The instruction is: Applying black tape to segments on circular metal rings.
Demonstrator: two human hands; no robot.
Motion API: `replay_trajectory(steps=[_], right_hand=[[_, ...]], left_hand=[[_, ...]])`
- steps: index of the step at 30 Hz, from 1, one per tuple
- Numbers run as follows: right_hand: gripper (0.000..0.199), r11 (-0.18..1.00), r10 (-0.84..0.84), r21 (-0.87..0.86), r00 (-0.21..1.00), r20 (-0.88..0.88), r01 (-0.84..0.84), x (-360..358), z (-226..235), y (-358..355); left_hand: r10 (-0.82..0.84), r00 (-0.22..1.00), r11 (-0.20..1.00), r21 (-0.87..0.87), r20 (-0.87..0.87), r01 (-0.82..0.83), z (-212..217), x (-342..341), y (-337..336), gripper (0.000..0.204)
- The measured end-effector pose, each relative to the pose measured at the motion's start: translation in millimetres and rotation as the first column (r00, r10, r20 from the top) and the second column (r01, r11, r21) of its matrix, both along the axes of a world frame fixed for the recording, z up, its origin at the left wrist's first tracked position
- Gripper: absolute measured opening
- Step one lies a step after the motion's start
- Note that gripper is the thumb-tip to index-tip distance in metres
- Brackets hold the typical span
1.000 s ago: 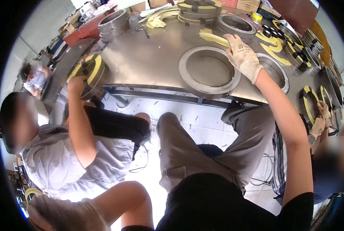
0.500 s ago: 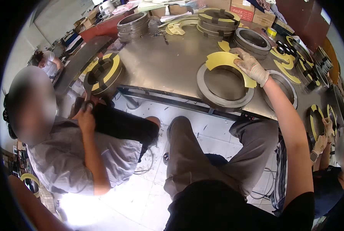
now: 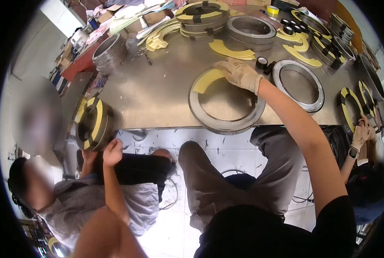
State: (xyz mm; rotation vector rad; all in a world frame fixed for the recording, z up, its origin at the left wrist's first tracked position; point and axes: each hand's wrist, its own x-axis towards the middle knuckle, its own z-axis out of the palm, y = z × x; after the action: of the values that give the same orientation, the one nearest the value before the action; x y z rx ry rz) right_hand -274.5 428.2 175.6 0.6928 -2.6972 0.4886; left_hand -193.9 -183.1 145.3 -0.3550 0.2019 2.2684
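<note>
Gloved right hand (image 3: 240, 75), the only one in view, is laid with bent fingers over the far end of a yellow strip (image 3: 208, 80), curved leftward and bodyward along the grey ring (image 3: 226, 125), though whether it is pinched cannot be told

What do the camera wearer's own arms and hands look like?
The right hand wears a cream-coloured glove ending at the wrist. The forearm is bare, and a short black sleeve ends above the elbow. The left arm shows only partly, bare, at the lower edge; the left hand is out of view.
</note>
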Motion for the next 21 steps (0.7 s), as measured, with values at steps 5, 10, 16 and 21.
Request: replay_trajectory(steps=[5,10,16,21], right_hand=[[0.032,0.956,-0.279,0.061,0.954,-0.114,0.287,-7,0,-19],[0.024,0.925,-0.368,0.098,0.930,-0.011,0.367,-6,11,-26],[0.045,0.965,-0.218,0.155,0.976,0.022,0.212,10,14,10],[0.053,0.966,-0.257,0.086,0.949,0.182,0.245,5,5,34]], left_hand=[[0.009,0.118,-0.535,-0.104,-0.993,-0.839,103,46,224,0.030],[-0.817,0.202,-0.183,-0.089,-0.540,-0.979,89,-50,366,0.052],[-0.976,0.127,-0.093,-0.194,-0.175,-0.977,35,-116,396,0.065],[-0.897,0.366,-0.194,-0.523,-0.248,-0.830,36,-130,396,0.055]])
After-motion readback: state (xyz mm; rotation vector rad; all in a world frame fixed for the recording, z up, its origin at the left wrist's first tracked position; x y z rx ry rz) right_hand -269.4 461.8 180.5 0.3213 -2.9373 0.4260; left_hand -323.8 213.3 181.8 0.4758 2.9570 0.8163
